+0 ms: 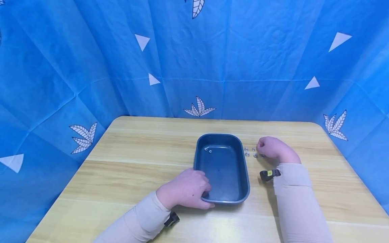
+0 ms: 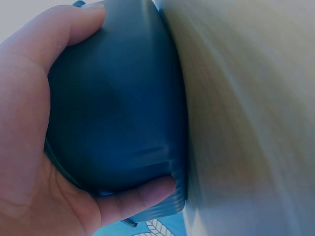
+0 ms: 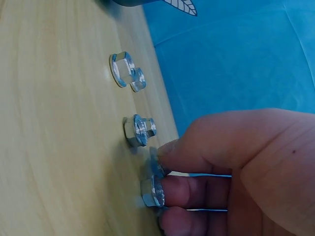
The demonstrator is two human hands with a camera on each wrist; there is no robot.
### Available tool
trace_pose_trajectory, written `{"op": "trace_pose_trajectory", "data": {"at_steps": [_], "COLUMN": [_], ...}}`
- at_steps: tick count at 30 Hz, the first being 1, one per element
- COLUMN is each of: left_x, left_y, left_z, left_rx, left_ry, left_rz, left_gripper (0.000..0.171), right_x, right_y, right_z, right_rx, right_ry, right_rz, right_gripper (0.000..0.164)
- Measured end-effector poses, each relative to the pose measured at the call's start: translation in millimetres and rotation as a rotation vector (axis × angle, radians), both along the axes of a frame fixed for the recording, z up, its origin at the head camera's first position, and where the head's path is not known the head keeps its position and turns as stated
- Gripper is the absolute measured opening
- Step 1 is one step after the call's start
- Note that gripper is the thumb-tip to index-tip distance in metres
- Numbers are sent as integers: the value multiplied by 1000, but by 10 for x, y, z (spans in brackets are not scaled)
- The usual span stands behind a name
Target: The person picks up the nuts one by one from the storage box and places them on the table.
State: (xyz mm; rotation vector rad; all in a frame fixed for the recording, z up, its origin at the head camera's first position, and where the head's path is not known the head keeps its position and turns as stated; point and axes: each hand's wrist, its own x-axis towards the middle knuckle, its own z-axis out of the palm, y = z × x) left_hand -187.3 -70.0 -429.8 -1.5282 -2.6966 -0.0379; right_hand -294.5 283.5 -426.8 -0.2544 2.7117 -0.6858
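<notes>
My left hand (image 1: 188,189) grips the near left corner of a dark blue rectangular tray (image 1: 245,168). In the left wrist view, the thumb lies along the rim and a finger presses against the tray's outer wall (image 2: 113,108). Right of the tray, my right hand (image 1: 275,148) is down at the table with curled fingers. Its thumb and fingers pinch a small metal flange nut (image 3: 158,167), which they partly hide. Close under the fingers stands another nut (image 3: 151,191). Two small nuts (image 1: 210,151) lie inside the tray near its far left corner.
Several more shiny flange nuts (image 1: 247,154) stand in two short rows between the tray and my right hand. All this is on a light wooden table (image 1: 136,168). A blue patterned curtain (image 1: 258,67) hangs behind the table and along its sides.
</notes>
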Motion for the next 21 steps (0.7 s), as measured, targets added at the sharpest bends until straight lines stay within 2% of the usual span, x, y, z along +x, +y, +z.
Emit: {"op": "trace_pose_trajectory", "data": {"at_steps": [9, 17, 21], "left_x": [-5, -5, 1], "left_y": [-6, -5, -4], "left_z": [-8, -1, 5], "left_rx": [7, 4, -3], "left_ry": [4, -7, -8], "left_rz": [-5, -6, -1], "left_gripper": [49, 49, 49], "right_x": [0, 31, 35], "right_y": [8, -14, -36], "right_z": [2, 108, 169], "right_rx": [-1, 10, 9], "right_ry": [16, 22, 61], "right_rz": [-10, -32, -20], "right_gripper": [14, 19, 16]}}
